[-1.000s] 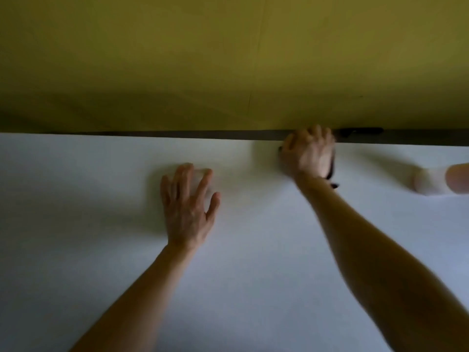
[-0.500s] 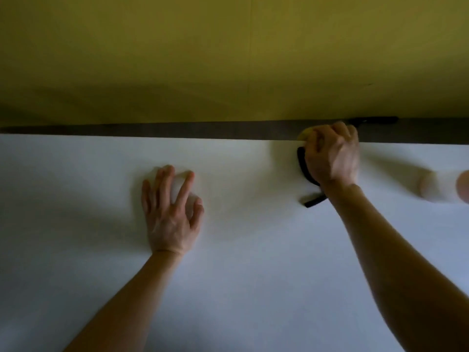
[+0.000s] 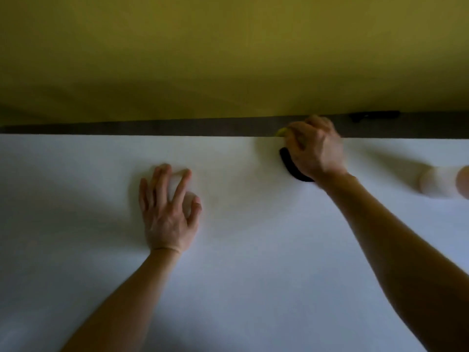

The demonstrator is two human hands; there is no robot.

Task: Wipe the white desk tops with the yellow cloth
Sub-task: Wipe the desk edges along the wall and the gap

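White tabletop (image 3: 253, 275) carries both hands. The left hand (image 3: 167, 214) lies flat with fingers spread, its grip released, apparently bracing the reach. The right hand (image 3: 314, 151) sits at the far edge, its grip clenched round the yellow cloth (image 3: 281, 132), only a sliver showing, probably to wipe along the dark strip (image 3: 152, 128) under the yellow partition (image 3: 228, 59). A black curved band (image 3: 291, 166) peeks from beneath the palm; whether it belongs to the cloth is unclear. A blurred pale object (image 3: 434, 182) lying to the right could block a rightward sweep.
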